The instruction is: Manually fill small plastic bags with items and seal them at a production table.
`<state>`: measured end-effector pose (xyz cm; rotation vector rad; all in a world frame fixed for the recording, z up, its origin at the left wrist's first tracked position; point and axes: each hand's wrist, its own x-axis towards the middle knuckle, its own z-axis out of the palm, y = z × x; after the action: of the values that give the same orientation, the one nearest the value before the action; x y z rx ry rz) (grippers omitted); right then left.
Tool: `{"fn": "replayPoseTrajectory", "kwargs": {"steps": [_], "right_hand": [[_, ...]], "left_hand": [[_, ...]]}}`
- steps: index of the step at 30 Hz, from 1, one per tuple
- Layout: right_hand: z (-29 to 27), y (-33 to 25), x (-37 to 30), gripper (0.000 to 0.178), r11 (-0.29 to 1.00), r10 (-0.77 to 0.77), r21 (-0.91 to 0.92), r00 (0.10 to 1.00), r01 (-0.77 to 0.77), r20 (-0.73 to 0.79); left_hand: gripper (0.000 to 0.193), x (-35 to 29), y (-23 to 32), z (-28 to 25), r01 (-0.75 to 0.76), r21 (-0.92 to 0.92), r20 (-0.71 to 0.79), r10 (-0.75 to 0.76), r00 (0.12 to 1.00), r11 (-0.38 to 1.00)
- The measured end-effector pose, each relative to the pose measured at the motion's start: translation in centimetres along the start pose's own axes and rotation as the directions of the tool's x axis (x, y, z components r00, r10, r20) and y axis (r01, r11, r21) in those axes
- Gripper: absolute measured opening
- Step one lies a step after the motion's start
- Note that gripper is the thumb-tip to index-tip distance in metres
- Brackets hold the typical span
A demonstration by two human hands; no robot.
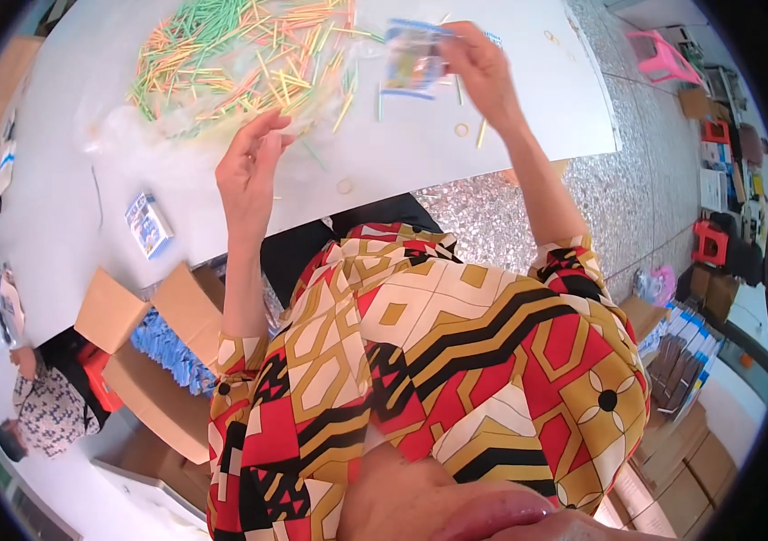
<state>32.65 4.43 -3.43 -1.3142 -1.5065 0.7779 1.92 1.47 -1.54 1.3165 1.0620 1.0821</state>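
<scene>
My right hand (481, 77) pinches the edge of a small clear packet (413, 59) with blue borders and holds it above the white table (402, 149). The packet's contents are too blurred to name. My left hand (253, 171) hovers at the near side of the pile with fingers curved and the tips apart; nothing shows in it. Beyond it, a large heap of thin coloured sticks (249, 63), green, yellow and orange-pink, lies spread on a clear plastic sheet or bag (114, 131). A few loose sticks (342, 113) lie between my hands.
Rubber bands (461, 130) lie near the table's front edge. A blue-and-white pack (148, 225) rests at the left. Below it stands an open cardboard box (159, 397) of blue packets (172, 352). Another person (50, 406) is at far left; a pink stool (663, 56) stands at right.
</scene>
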Motion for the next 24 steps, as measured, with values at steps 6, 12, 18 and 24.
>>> {"fn": "replayPoseTrajectory", "kwargs": {"steps": [6,12,18,24], "right_hand": [[-7.8,4.6,-2.1,0.017,0.988,0.12,-0.083,0.981,-0.134,-0.153],[-8.4,8.8,-2.1,0.018,0.945,0.221,-0.184,0.943,-0.27,-0.248],[-7.8,9.3,-0.7,0.02,0.867,0.053,-0.467,0.965,-0.172,-0.258],[-10.9,10.5,-1.2,0.036,0.827,0.171,-0.467,0.931,-0.313,-0.322]], "left_hand": [[0.027,-0.8,-0.8,-0.5,0.03,-0.015,-0.031,-0.03,0.999,0.999],[0.023,-1.2,-1.3,-1.6,0.027,-0.001,-0.045,-0.028,0.999,1.0],[0.021,-3.7,-1.3,-11.0,-0.075,0.243,-0.49,0.189,0.851,0.967],[0.033,-6.8,-5.0,-22.2,0.256,0.588,-0.705,0.331,0.627,0.768]]}}
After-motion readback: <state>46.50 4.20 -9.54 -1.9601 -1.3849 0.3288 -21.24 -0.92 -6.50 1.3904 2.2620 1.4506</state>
